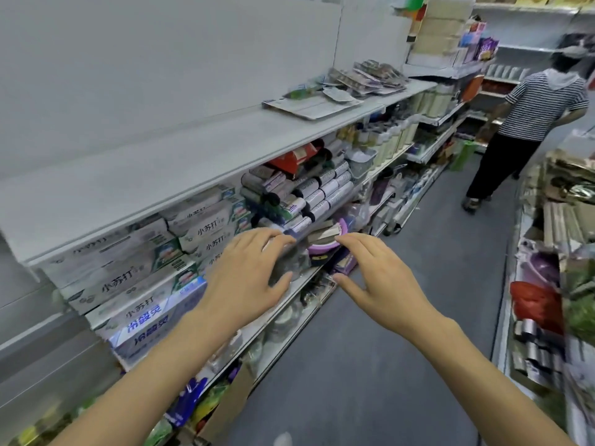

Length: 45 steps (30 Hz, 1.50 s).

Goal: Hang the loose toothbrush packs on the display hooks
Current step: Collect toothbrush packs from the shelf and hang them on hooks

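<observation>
- Hands reaching forward over the aisle: left hand (248,268) and right hand (383,278), fingers spread and straight, gripping nothing.
- Lying loose on the top shelf (193,149), well apart from both hands: toothbrush packs (370,77), heaped flat near the far end.
- Probably handling light and thin: stiff card backs, slippery clear plastic fronts, likely sliding off each other when lifted from the heap.
- Better pinching each pack at the top card edge, near the hanging hole, not at the plastic bubble.
- Not seeing any display hooks here; cannot tell where they are.
</observation>
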Available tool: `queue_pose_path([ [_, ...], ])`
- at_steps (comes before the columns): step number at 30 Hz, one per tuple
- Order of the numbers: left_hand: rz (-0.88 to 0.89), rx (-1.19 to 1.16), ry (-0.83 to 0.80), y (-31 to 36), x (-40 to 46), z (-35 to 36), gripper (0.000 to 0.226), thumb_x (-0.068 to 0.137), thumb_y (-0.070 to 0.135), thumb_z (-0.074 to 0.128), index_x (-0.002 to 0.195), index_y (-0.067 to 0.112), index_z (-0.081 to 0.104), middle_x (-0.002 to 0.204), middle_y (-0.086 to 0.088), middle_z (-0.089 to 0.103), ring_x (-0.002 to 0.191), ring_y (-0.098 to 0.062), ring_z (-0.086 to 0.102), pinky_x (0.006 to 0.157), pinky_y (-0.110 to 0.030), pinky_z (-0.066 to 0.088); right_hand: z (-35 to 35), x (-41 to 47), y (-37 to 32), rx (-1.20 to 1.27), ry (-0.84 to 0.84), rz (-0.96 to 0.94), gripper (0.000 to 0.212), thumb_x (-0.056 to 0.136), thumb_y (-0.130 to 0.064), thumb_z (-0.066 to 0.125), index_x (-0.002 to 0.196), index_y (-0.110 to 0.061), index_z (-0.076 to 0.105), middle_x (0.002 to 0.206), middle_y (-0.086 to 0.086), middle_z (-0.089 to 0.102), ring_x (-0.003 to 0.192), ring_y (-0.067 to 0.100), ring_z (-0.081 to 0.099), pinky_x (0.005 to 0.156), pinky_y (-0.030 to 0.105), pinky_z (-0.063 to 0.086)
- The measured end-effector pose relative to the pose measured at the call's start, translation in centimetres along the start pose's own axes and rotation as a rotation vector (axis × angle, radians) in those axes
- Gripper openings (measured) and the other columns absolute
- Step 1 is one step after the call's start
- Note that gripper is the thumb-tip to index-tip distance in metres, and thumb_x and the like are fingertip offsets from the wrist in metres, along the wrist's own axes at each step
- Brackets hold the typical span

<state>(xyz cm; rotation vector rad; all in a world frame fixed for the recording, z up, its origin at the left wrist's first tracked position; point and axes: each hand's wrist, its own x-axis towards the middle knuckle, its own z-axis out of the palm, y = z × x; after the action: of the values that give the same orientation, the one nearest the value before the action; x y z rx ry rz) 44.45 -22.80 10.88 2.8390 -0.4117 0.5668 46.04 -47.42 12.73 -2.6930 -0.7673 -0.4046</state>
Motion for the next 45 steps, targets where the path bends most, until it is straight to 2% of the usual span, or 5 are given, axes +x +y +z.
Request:
queue_pose_path([
  [6,0.002,0.014,0.019,-2.5,11.2,2.9,0.048,0.084,0.039,0.064,0.129,0.025,0.058,0.129,0.004,0.059,0.124,-0.019,0.052,0.112,-0.041,0.039,1.1,9.9,7.1,0.004,-0.019,0.035,0.054,0.097,-0.039,0.061,0.145,-0.022,0.044,0.146,-0.009,0.048,0.138,0.011,0.039,0.11,0.026,0.035],
  [26,-0.217,0.163,0.054,-7.5,39.1,8.1,0.053,0.093,0.041,0.057,0.144,0.031,0.045,0.143,0.006,0.05,0.123,-0.021,0.053,0.102,-0.037,0.042,5.4,38.2,28.0,0.162,0.015,-0.19,0.057,0.098,-0.039,0.058,0.149,-0.021,0.04,0.148,-0.005,0.046,0.139,0.013,0.038,0.112,0.032,0.037],
  [37,-0.776,-0.094,-0.109,-9.4,53.8,12.2,0.071,0.103,0.054,0.041,0.161,0.021,0.016,0.155,-0.005,0.044,0.138,-0.026,0.044,0.102,-0.03,0.036,5.6,52.3,38.0,0.224,-0.029,-0.383,0.054,0.096,-0.025,0.061,0.147,-0.017,0.044,0.146,-0.001,0.049,0.134,0.015,0.038,0.104,0.023,0.032],
  [41,-0.926,-0.07,-0.153,-12.1,56.9,13.6,0.079,0.098,0.062,0.041,0.158,0.015,0.021,0.136,-0.009,0.061,0.124,-0.031,0.056,0.085,-0.032,0.04,6.0,55.7,40.9,0.218,-0.031,-0.399,0.056,0.089,-0.007,0.062,0.143,-0.013,0.048,0.144,0.004,0.051,0.133,0.022,0.044,0.105,0.03,0.038],
  [45,-1.013,0.001,-0.095,-14.4,58.5,14.8,0.077,0.095,0.064,0.045,0.15,0.012,0.034,0.134,-0.014,0.059,0.122,-0.036,0.051,0.095,-0.039,0.044,6.1,59.6,42.7,0.279,0.016,-0.322,0.055,0.085,0.0,0.057,0.139,-0.011,0.053,0.141,0.006,0.054,0.131,0.025,0.046,0.1,0.038,0.045],
])
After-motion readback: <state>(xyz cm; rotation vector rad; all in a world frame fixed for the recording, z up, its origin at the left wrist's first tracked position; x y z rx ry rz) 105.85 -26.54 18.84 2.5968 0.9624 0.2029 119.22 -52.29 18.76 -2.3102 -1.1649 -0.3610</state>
